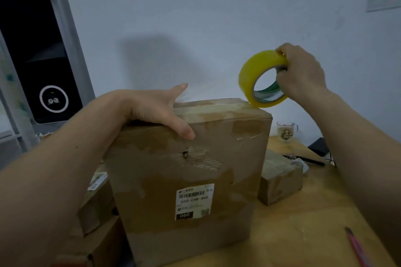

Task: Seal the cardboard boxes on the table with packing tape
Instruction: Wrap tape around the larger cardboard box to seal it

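Cardboard box (188,171) scuffed, upright; left hand (152,110) flat on top; right hand (301,73) fingers grasping glossy yellow tape roll (249,73).

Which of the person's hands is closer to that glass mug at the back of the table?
Right. The right hand holds the tape roll above the glass mug; the left hand rests on the big box, farther away.

This looks like a room in a home, used for packing parcels. A pale wooden table (303,234) at lower right stands against a plain painted wall (195,17) and carries worn cardboard boxes (191,169), one with a printed shipping label (194,201). A glass mug (286,132) sits at the right by the wall, and a dark, grey-framed panel (41,50) fills the upper left.
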